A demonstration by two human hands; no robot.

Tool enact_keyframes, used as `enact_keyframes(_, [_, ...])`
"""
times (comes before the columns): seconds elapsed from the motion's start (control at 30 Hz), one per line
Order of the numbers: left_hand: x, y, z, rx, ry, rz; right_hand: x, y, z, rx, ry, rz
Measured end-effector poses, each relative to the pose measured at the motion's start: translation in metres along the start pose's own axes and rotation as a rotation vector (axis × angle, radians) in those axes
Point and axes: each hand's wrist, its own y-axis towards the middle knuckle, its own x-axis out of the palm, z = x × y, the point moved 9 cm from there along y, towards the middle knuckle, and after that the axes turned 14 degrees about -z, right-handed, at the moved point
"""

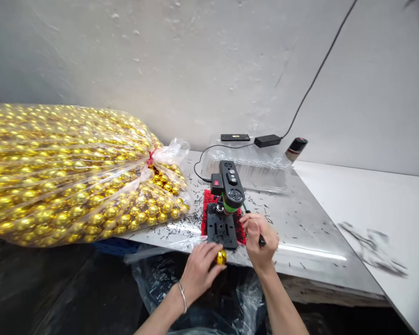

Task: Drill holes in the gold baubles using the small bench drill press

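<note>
My left hand pinches a shiny gold ball between thumb and fingers, just before the slotted black plate of the small bench machine. My right hand curls its fingers round the lever handle. Leftward on the desk lies a tied plastic bag of gold balls.

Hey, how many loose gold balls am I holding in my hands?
1: a gold ball between the thumb and fingers of your left hand. Your right hand grips a black-ended lever. Any inside your palms would be hidden.
</note>
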Motion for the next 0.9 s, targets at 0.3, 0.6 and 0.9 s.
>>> enact_keyframes(0.3, [-0.067,0.009,-0.066,-0.25,0.251,0.249,0.009,-0.013,0.005,-0.025,0.002,0.043])
enact_keyframes(0.6, [-0.109,0.122,-0.203,-0.778,0.313,-0.217,0.012,-0.015,0.002,-0.061,-0.002,0.033])
enact_keyframes(0.9, [-0.121,0.104,-0.182,-0.75,0.165,-0.176,0.013,-0.015,0.001,-0.067,0.026,0.022])
